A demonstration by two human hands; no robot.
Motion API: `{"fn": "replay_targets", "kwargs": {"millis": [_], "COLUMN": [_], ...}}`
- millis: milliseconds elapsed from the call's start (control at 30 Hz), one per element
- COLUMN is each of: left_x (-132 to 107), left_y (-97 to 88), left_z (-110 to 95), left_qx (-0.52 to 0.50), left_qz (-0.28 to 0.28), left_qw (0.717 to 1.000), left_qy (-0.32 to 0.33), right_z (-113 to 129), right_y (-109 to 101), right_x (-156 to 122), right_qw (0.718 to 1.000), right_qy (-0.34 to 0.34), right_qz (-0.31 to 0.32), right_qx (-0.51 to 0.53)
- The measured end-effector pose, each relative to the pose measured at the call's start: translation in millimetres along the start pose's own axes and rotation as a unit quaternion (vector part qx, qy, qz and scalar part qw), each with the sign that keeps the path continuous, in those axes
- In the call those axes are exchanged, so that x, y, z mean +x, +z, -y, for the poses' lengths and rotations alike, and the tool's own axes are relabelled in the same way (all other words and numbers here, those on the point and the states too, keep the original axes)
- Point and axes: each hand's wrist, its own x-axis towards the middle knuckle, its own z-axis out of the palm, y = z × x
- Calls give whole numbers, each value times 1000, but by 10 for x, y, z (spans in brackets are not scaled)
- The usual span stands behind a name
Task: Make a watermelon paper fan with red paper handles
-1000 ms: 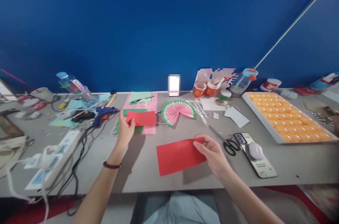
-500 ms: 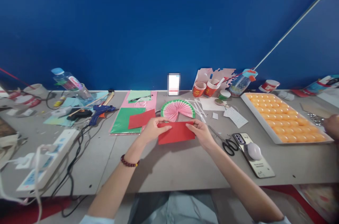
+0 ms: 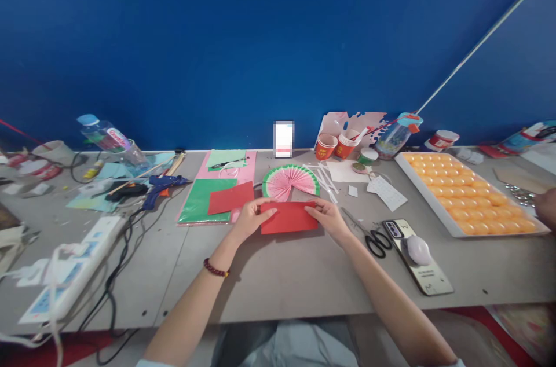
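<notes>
Between my two hands is a piece of red paper, held by its upper corners above the table. My left hand pinches its left corner, thumb in front and fingers behind. At the right corner, my right hand grips in the same way. Just beyond the paper lies a pleated watermelon paper fan, pink with a green rim. Another red paper piece rests to the left, partly on a green paper pack.
Black-handled scissors and a phone with a white mouse on it lie to the right. Farther right stands a tray of orange balls, near another person's hand. A blue glue gun and power strip are on the left.
Both hands keep hold of the red paper, whose lower edge has tilted slightly to look more level and shorter. The camera view has shifted a little.
</notes>
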Motion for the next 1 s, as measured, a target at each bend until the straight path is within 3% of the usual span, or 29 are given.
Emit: {"fn": "replay_targets", "kwargs": {"millis": [167,367,567,700,767,833,933,1000], "left_x": [-46,-58,-64,-82,-87,-88,-86,-96], "left_y": [43,55,49,-39,-125,-213,-255,-175], "left_z": [-51,-21,-55,-58,-25,18,54,43], "left_qx": [-68,-110,-143,-165,-178,-189,-244,-283], "left_qz": [19,127,105,133,180,287,479,500], "left_qw": [997,982,981,975,966,939,843,816], "left_qy": [-6,-81,-80,-69,-46,-21,-35,-61], "right_z": [-44,-30,23,19,9,-2,-12,-12], "right_y": [-31,-77,-139,-213,-277,-346,-401,-382], "right_x": [-21,-29,-61,-65,-59,-55,-68,-86], "right_qw": [1000,999,993,987,980,972,959,949], "right_qy": [10,8,34,54,68,75,71,71], "right_qz": [8,26,110,147,173,203,246,281], "right_qx": [23,33,2,38,67,95,124,126]}}
